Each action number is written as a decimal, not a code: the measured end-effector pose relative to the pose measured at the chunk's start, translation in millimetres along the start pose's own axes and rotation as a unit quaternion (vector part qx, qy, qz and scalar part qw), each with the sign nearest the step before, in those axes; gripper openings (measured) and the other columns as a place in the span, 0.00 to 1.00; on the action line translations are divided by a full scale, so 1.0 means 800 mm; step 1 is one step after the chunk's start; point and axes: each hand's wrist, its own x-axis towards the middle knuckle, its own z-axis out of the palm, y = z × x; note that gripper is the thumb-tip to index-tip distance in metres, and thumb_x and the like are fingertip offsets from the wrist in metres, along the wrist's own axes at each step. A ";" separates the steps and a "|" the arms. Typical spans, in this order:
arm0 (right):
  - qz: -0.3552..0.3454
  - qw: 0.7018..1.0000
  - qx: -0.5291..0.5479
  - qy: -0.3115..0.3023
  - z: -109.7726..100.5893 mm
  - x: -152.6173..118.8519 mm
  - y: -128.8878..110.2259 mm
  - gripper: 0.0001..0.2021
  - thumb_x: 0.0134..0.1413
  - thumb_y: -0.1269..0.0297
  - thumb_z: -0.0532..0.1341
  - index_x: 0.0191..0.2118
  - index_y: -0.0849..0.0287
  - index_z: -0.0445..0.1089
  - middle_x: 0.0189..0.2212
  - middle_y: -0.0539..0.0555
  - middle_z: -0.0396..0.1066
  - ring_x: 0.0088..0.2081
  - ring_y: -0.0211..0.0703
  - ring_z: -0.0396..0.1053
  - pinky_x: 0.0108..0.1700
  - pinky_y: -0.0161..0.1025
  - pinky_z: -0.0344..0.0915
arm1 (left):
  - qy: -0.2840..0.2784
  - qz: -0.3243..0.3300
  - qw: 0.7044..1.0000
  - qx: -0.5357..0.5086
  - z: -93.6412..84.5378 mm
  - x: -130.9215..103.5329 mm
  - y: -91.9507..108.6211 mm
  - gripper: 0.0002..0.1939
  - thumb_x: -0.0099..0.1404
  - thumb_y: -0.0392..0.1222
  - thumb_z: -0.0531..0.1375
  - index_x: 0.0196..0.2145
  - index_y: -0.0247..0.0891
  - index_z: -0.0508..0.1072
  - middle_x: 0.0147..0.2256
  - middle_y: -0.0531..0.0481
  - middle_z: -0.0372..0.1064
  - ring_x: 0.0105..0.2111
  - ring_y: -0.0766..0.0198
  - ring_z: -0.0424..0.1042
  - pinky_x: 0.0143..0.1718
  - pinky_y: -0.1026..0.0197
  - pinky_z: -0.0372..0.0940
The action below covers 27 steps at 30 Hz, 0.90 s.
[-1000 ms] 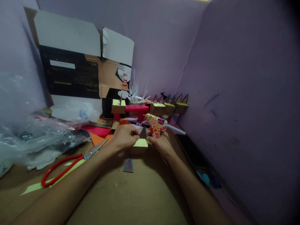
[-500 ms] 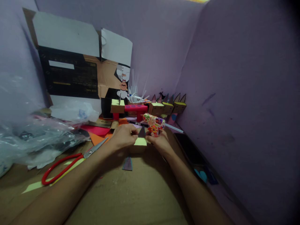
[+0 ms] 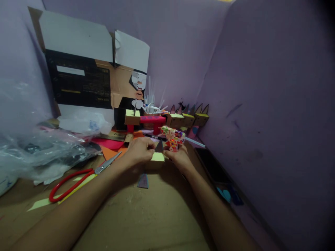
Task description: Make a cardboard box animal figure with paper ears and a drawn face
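Note:
A small cardboard box (image 3: 157,157) with a pale yellow top stands at the middle of the table. On its top a dark pointed ear piece (image 3: 159,146) stands upright. My left hand (image 3: 141,149) has its fingers closed at the left edge of that piece. From the right, my right hand (image 3: 178,157) pinches the piece's other edge. Just behind my right hand is a flower-patterned glue gun (image 3: 172,138) with a clear stick at its back. A second dark ear piece (image 3: 143,181) lies flat in front of the box.
Red-handled scissors (image 3: 78,177) lie at the left beside a plastic bag (image 3: 39,146). Several eared boxes (image 3: 201,118) line the back right. A phone (image 3: 211,165) lies near the right wall. Behind stands an unfolded carton (image 3: 78,82).
The whole view has shifted slightly. Both hands keep the same hold on the ear piece, and nothing else has visibly moved.

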 end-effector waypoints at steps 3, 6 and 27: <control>0.001 1.000 0.002 0.001 0.001 0.000 0.000 0.05 0.31 0.68 0.64 0.22 0.59 0.70 0.19 0.49 0.70 0.21 0.39 0.65 0.24 0.37 0.62 | -0.002 0.000 1.000 0.003 0.000 0.000 0.000 0.08 0.50 0.32 0.55 0.22 0.39 0.73 0.27 0.50 0.72 0.31 0.60 0.70 0.32 0.61 0.59; 0.005 1.000 0.002 0.004 0.001 0.000 0.000 0.05 0.31 0.67 0.64 0.22 0.59 0.70 0.19 0.49 0.69 0.20 0.39 0.64 0.24 0.37 0.61 | -0.005 -0.003 1.000 0.007 0.000 0.000 0.001 0.08 0.50 0.32 0.55 0.22 0.39 0.73 0.27 0.51 0.72 0.31 0.60 0.69 0.31 0.62 0.59; -0.005 1.000 -0.011 0.016 0.002 0.001 0.005 0.05 0.30 0.67 0.65 0.22 0.59 0.71 0.19 0.51 0.71 0.20 0.40 0.65 0.23 0.36 0.61 | -0.002 -0.003 1.000 0.014 0.005 -0.002 -0.004 0.06 0.50 0.34 0.55 0.22 0.38 0.71 0.26 0.52 0.71 0.29 0.63 0.68 0.28 0.63 0.57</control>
